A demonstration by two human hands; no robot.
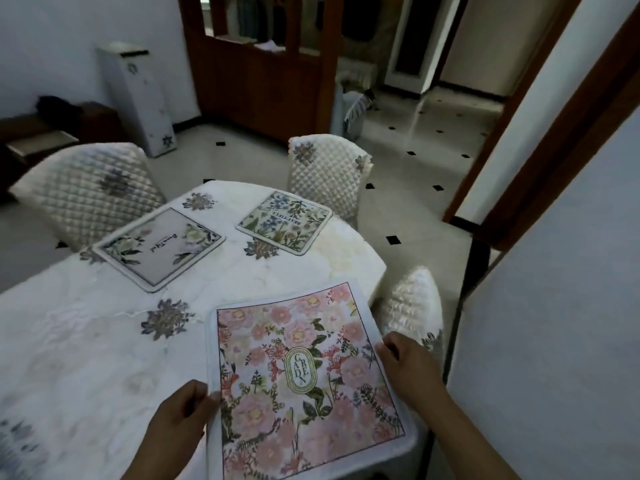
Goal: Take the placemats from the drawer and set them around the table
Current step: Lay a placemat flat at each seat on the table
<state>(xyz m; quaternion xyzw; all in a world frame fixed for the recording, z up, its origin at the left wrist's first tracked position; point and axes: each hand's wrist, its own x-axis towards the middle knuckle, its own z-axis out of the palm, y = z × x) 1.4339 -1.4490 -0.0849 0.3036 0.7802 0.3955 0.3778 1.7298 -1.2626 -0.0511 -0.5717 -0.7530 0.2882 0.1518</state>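
The pink placemat (304, 379) is a rectangle with a white border, crowded with pink flowers and green leaves around an oval label at its middle. Both hands hold it at the near right edge of the table (86, 341): the left hand (180, 420) pinches its left edge, the right hand (408, 368) grips its right edge. Three placemats show in all. The grey placemat (162, 249), with pale blooms, lies flat further along the table, and the green placemat (284, 221), with blue flowers, lies flat near the far end. Three quilted white chairs stand around: one left (86, 195), one far (325, 174), one right (415, 303).
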